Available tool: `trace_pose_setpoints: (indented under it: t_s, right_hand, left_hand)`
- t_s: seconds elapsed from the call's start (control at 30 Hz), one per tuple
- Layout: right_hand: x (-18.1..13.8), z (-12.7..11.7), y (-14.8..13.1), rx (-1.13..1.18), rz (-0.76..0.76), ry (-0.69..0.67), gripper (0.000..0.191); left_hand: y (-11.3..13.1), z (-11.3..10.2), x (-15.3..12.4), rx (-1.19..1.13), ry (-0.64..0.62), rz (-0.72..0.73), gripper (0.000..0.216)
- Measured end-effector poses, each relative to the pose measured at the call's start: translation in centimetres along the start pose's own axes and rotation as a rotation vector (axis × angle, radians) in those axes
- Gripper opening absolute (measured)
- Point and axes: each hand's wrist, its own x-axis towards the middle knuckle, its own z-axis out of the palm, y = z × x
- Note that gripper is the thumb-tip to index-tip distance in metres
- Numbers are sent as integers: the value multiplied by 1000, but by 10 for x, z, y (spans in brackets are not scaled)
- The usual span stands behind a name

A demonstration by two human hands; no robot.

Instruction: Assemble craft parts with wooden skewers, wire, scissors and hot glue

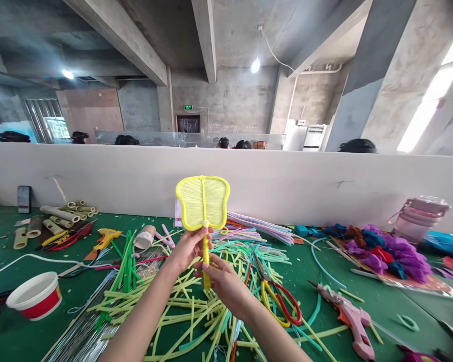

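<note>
A yellow hand fan (192,203) is held upright above a green counter (18,342). The left hand (189,250) pinches the top of its wrapped handle (206,246); the right hand (223,277) grips lower down. The fan looks nearly finished: rim, centre rib, pale panel and handle are in place. Whether trimming remains, I cannot tell. Loose yellow-green chenille stems (162,296) lie below, scissors (300,312) beside them.

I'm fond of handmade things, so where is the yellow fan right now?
In the head view, the yellow fan is upright near the middle, before the white partition, its handle in the left hand and, lower down, the right hand.
</note>
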Motion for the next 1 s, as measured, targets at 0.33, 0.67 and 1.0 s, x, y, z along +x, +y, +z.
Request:
trace_pose_setpoints:
  t_s: [0.33, 0.67, 1.0]
  right_hand:
    - [-8, 6, 8, -309, 126, 4, 42]
    - [-11, 4, 9, -369, 183, -149, 36]
    - [-16, 10, 34, -317, 227, -247, 35]
  left_hand:
    - [41, -46, -30, -75, 160, 95, 36]
    - [54, -110, -97, 26, 415, -4, 23]
    - [83, -174, -126, -5, 615, 86, 16]
